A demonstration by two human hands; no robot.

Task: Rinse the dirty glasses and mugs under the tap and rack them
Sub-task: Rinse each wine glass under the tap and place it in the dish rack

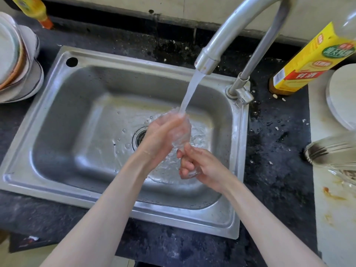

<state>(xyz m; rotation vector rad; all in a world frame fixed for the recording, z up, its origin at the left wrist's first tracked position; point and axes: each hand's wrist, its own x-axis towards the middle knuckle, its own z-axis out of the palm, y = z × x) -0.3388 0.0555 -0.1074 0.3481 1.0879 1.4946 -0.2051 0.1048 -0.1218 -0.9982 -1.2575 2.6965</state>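
A clear stemmed glass (181, 132) hangs over the sink (63, 105), just right of the drain (139, 138), with the tap (207, 60) running straight onto its far end. The glass's long axis runs from about 6 o'clock to 12 o'clock, foot near the person, bowl away under the stream.

The right hand (200, 166) is at the near end, its fingers (185, 163) curled tight round the stem and foot. The left hand (163, 135) comes in from 8 o'clock and wraps the bowl, fingers closed against the glass, though blur and water hide exactly how they lie.

Rinsing looks to be midway. No rack is clearly in view; stacked plates (17, 60) sit on the desk (273, 143) at 10 o'clock. The right hand, holding the stem, seems better placed to carry the glass off.
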